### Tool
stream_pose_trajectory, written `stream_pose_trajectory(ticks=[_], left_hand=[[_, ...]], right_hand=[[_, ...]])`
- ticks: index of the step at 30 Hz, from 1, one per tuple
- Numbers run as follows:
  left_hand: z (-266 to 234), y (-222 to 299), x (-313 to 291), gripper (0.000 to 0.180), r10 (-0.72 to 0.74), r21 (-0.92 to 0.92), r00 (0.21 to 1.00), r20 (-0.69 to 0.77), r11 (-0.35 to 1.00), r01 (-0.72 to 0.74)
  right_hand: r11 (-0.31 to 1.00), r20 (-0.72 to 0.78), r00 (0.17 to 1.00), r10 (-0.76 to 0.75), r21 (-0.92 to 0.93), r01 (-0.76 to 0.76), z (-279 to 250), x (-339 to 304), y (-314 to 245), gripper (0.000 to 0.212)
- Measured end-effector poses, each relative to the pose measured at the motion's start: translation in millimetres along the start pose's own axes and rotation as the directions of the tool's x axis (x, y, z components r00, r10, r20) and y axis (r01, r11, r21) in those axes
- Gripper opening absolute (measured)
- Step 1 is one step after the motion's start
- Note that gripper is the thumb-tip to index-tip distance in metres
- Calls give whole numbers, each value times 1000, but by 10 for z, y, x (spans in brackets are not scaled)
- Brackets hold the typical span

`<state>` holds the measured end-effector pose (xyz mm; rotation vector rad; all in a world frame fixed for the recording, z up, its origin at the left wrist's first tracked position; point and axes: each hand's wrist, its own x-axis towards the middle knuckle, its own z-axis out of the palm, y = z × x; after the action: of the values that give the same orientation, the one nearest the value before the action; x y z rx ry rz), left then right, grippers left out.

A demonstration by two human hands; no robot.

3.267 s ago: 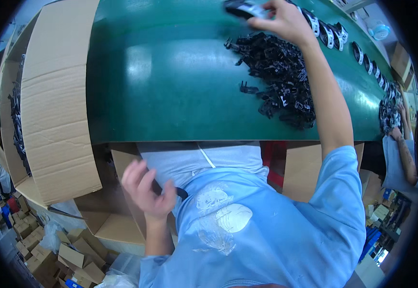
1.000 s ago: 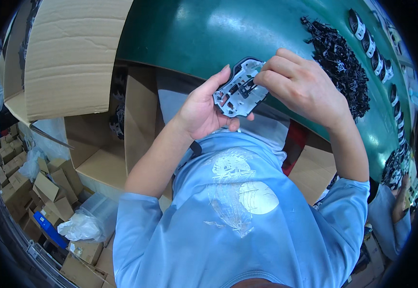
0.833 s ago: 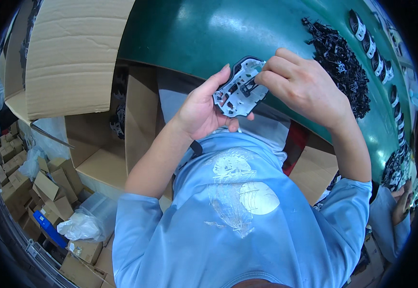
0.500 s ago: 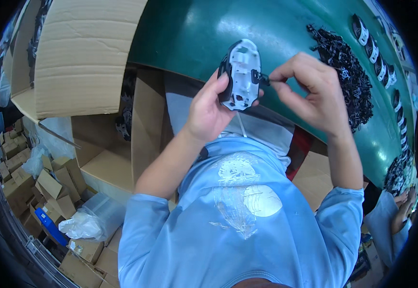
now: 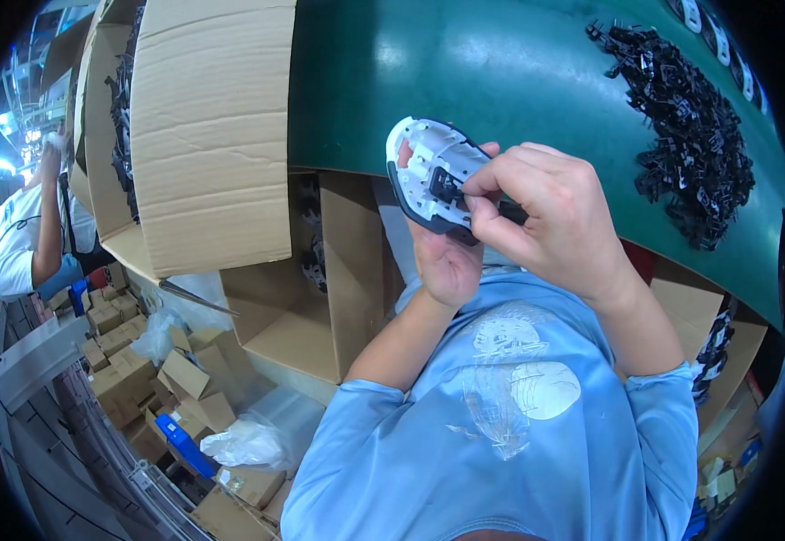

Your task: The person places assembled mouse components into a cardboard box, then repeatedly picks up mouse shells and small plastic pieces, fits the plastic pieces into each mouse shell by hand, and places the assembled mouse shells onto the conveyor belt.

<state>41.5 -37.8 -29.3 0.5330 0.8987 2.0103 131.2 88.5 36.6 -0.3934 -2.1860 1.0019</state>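
Observation:
My left hand [image 5: 449, 263] holds a white and black oval plastic shell [image 5: 429, 149] from below, its ribbed hollow inside turned up; it resembles a computer mouse cover. A small black plastic part [image 5: 445, 184] sits against the inside of the shell. My right hand [image 5: 555, 212] reaches over from the right, thumb and forefinger pinched on that part's edge. The fingers partly cover the shell's right end, and most of my left fingers are hidden beneath it. Whether the part is seated or only resting, I cannot tell.
On the green table [image 5: 501, 63] lies a heap of small black parts [image 5: 690, 135]; several similar shells [image 5: 717, 41] line the far right. Large cardboard boxes [image 5: 208, 135] stand at the left, with smaller cartons [image 5: 122, 388] below. Another person [image 5: 27, 234] is at the far left.
My right hand has brought the small black part from beside the shell onto its inside. The shell has tilted and turned in my left hand. The whole view has shifted, bringing a person into sight at left.

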Motion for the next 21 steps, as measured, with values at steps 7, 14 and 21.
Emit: stream_pose_trajectory(ticks=[7,14,21], left_hand=[[-26,-70,-27,104,31,135,997,-75,991,-21],[-92,-59,11,100,-40,144,994,-101,988,55],[-46,43,2,76,-155,-448,985,80,877,174]], right_hand=[[995,89,991,99,25,-101,14,30,-5,9],[997,251,968,8,-80,13,-62,80,61,14],[995,238,971,-3,-97,27,-248,109,83,18]])
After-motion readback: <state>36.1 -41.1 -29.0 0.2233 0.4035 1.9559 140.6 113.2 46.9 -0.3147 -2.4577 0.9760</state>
